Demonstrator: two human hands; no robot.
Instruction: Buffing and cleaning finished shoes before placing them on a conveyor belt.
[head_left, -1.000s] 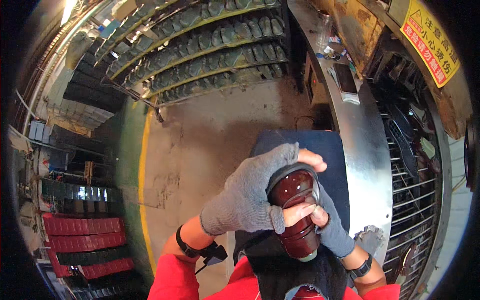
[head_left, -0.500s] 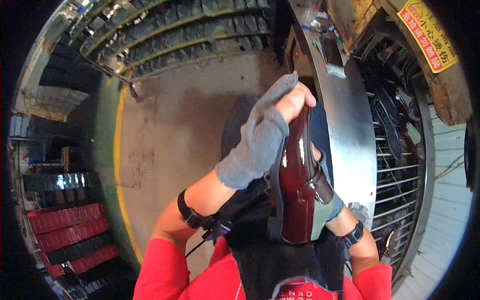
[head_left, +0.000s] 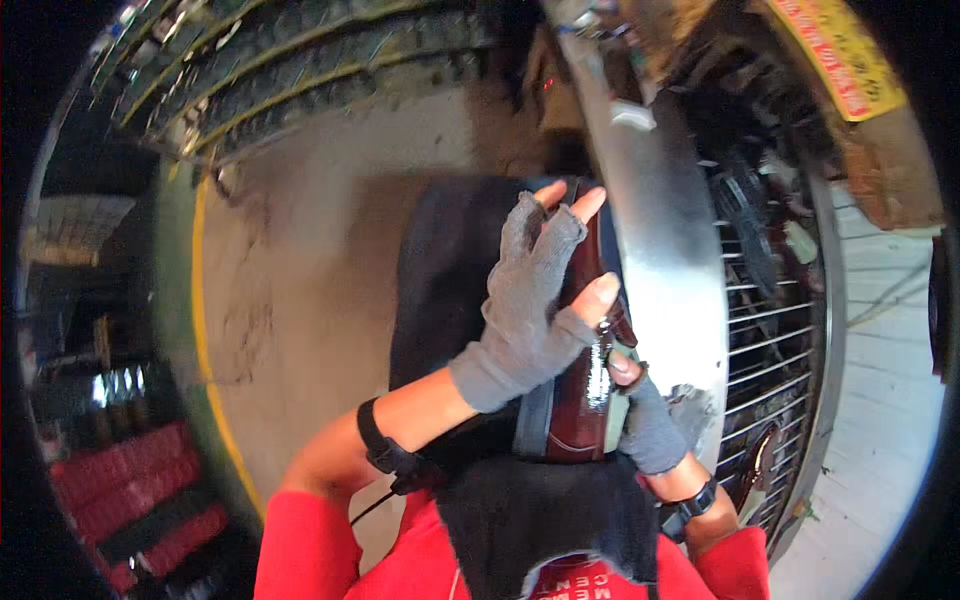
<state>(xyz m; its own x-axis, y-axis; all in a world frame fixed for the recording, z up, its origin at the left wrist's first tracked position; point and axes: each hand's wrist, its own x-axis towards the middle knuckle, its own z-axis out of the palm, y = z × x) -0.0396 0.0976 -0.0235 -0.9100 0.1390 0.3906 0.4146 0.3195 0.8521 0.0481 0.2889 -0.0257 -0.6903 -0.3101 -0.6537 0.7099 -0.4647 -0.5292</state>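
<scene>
A glossy dark red-brown leather shoe [head_left: 578, 405] lies lengthwise over my lap, with its strap and pale green lining on the right side. My left hand [head_left: 530, 310], in a grey fingerless glove, rests across the shoe's upper part. Its fingers stretch forward and the thumb stands apart over the shoe. My right hand [head_left: 645, 425], also gloved, grips the shoe by the strap and opening. The right thumb shows there; the other right fingers are hidden. Much of the shoe's far part is covered by the left hand.
At my right runs a shiny metal ledge [head_left: 665, 250], with a barred rack [head_left: 768, 350] holding dark shoes beyond it. A yellow and red warning sign [head_left: 840, 60] hangs at upper right. Shelves of dark items [head_left: 300, 70] stand at far left; red crates [head_left: 130, 480] sit lower left.
My left hand has shifted from the shoe's far end nearer to me, its fingers spreading out. The shoe has turned and moved slightly left. The whole view has shifted a little.
</scene>
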